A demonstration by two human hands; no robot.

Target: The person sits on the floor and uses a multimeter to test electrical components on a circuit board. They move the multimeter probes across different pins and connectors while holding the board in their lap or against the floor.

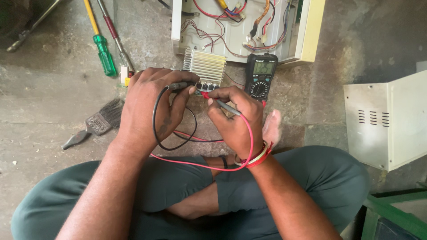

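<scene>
My left hand point(149, 104) pinches a black multimeter probe point(180, 85), its tip lying against the row of dark components under a ribbed metal heat sink point(204, 65). My right hand point(235, 120) grips the red probe point(227, 106), which points at the same row. A black lead point(155, 120) and a red lead point(195, 164) loop down over my crossed legs. The black multimeter point(260, 75) lies just right of the heat sink with its screen lit.
An open cream casing point(311, 31) with coloured wiring sits behind the meter. A cream vented cover point(387, 120) stands at right. At left lie a green-handled screwdriver point(104, 55), a red-handled tool point(113, 33) and a paintbrush point(100, 122). My bare foot point(272, 126) rests under the meter.
</scene>
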